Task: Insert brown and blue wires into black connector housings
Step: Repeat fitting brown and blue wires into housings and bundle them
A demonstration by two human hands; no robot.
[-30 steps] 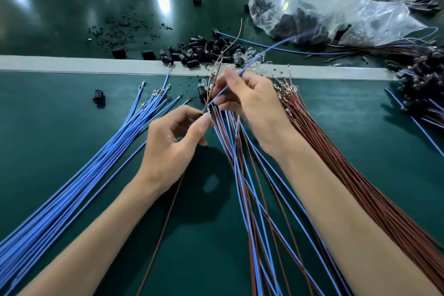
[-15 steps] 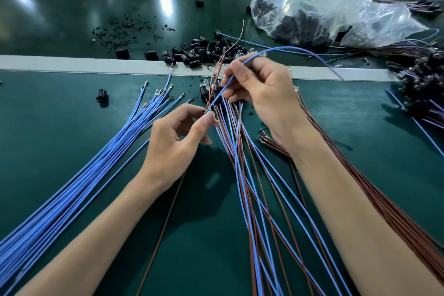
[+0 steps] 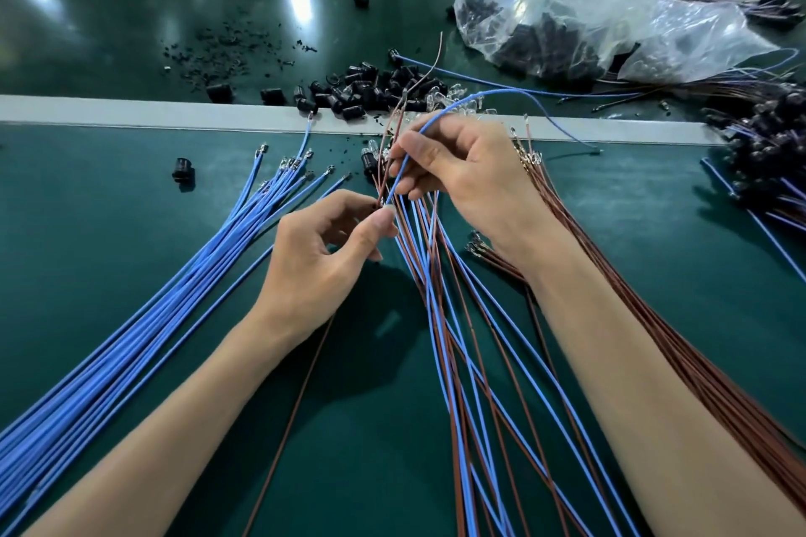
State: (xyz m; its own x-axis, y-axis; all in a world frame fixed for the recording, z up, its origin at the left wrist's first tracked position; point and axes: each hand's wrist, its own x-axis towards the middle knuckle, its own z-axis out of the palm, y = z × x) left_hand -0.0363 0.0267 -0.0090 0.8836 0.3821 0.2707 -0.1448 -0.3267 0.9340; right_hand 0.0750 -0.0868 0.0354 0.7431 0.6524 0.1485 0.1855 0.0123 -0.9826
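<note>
My left hand (image 3: 322, 249) pinches a small black connector housing (image 3: 378, 205) between thumb and fingers; most of the housing is hidden. My right hand (image 3: 458, 174) pinches a blue wire (image 3: 488, 94) whose near end meets the housing, while the rest arcs away to the right. A thin brown wire (image 3: 394, 131) rises from the housing beside it. Loose black housings (image 3: 353, 94) lie in a pile along the grey strip behind my hands.
A fan of blue wires (image 3: 174, 288) lies at the left, a brown bundle (image 3: 680, 340) at the right, mixed blue and brown wires (image 3: 471, 362) between my arms. A plastic bag (image 3: 580, 4) of housings sits back right. Finished assemblies (image 3: 767, 153) pile at the right edge.
My right hand has drawn the blue wire's far end in from the bag area, so it now arcs over to the right. My left hand stays in place on the housing.
</note>
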